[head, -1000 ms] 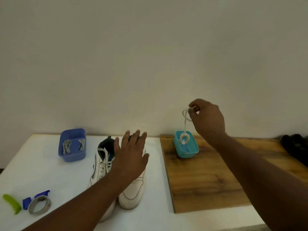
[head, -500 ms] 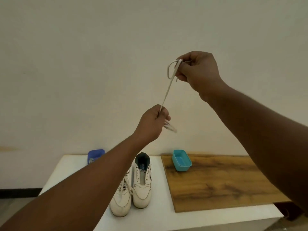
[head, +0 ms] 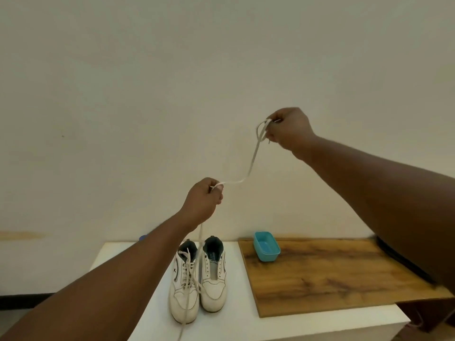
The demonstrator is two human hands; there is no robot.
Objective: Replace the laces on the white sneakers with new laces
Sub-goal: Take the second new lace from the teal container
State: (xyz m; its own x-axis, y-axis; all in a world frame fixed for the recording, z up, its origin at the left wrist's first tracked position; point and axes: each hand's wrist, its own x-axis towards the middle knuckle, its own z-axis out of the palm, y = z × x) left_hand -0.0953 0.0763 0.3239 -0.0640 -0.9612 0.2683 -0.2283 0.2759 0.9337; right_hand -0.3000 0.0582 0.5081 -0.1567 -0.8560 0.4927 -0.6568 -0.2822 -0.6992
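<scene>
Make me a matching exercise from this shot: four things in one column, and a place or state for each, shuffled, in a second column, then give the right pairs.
Things:
1. loose lace
2. left sneaker
3. right sneaker
4. teal tub

Places or states:
A. on the wooden board, nothing inside
B. eyelets bare, no lace
C. strung in the air between the left hand and the right hand
D. still laced up

Pairs: 1-C, 2-D, 3-B, 4-A
</scene>
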